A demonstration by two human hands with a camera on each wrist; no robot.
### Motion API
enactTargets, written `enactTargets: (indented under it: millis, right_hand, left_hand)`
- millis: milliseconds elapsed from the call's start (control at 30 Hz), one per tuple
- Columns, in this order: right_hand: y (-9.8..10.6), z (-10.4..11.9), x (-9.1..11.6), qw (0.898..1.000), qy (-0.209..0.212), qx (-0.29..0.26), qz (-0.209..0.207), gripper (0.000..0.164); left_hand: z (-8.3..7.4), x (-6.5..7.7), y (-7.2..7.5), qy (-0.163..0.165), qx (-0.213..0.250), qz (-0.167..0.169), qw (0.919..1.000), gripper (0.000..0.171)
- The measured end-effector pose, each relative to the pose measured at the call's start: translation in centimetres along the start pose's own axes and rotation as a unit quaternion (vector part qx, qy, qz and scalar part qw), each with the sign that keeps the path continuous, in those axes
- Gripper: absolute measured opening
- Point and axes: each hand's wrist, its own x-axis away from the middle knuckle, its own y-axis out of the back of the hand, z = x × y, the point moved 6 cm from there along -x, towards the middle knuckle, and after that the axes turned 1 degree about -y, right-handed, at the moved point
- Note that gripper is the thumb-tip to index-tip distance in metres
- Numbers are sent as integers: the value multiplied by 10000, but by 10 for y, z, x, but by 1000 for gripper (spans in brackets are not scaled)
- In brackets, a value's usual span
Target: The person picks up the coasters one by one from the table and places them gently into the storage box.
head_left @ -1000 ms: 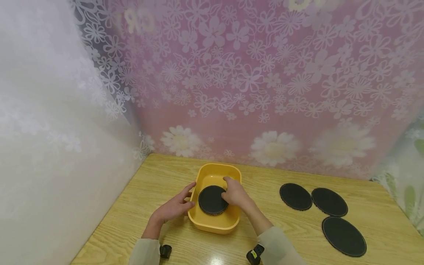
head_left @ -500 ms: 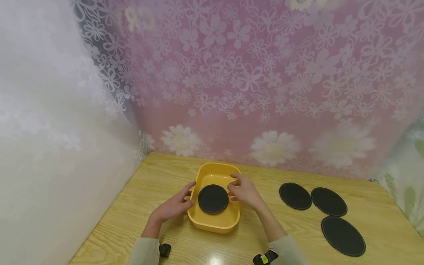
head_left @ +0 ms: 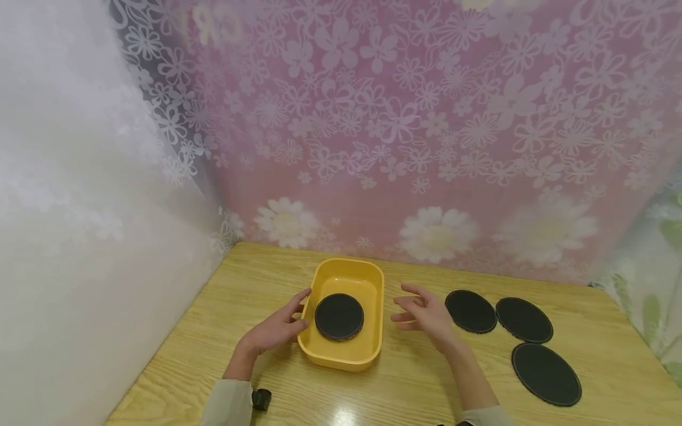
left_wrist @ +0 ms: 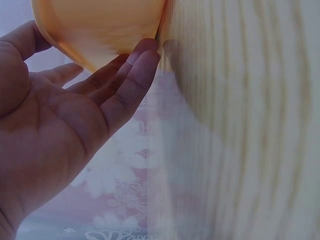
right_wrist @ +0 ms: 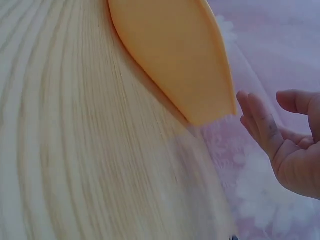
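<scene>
A yellow plastic basin (head_left: 346, 361) stands on the table. Inside it lies a round black mat (head_left: 339, 316) with a lighter line near its edge and a rough-looking side. My left hand (head_left: 274, 328) rests against the basin's left side, thumb and forefinger at the rim. In the left wrist view, the other fingers (left_wrist: 125, 95) touch the outer wall. Over the table between the basin and the loose mats is my right hand (head_left: 428, 316), its fingers loosely bent and nothing in them. The right wrist view shows that hand apart from the basin wall (right_wrist: 175, 55).
Three more round black mats lie flat on the right: one at the back left (head_left: 471, 311), one beside it (head_left: 524, 320) and one nearer the front (head_left: 546, 374). A flowered pink cloth (head_left: 373, 225) hangs behind the wooden table (head_left: 421, 378). A pale cloth (head_left: 106, 266) borders the left.
My right hand has let go of the mat in the basin, lifted out over the rim and moved right. The left hand stays at the basin's left side.
</scene>
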Motion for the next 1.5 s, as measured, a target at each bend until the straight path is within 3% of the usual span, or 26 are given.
enactTargets:
  millis: [267, 500, 633, 967, 1067, 1200, 1333, 1500]
  right_hand:
    - [53, -3, 27, 9983, -70, 177, -559, 60]
    - [95, 0, 50, 9944, -266, 500, -894, 72]
    - [116, -2, 61, 9935, -275, 331, -1051, 76]
    - [159, -32, 86, 9878, -762, -41, -1356, 71]
    - [172, -37, 92, 9861, -847, 150, -1420, 72]
    - [185, -37, 101, 9776, -1191, 672, -1597, 79]
    - [196, -43, 111, 9620, -1699, 1268, -1721, 83]
    - [212, -60, 119, 9426, -2267, 1976, -1449, 98]
  left_hand:
    - [0, -1, 5, 5, -51, 9, 10000, 70]
    - [-6, 3, 9, 1, -179, -55, 9998, 71]
    - [-6, 5, 11, 40, -194, -64, 9998, 71]
    - [-3, 14, 14, 33, -116, -1, 9999, 72]
    - [-4, 15, 12, 54, -147, -43, 9999, 71]
    - [-5, 18, 10, 87, -73, -45, 9999, 71]
    - [-1, 22, 8, 121, 7, 47, 9999, 71]
    - [3, 24, 6, 152, -2, 91, 9998, 71]
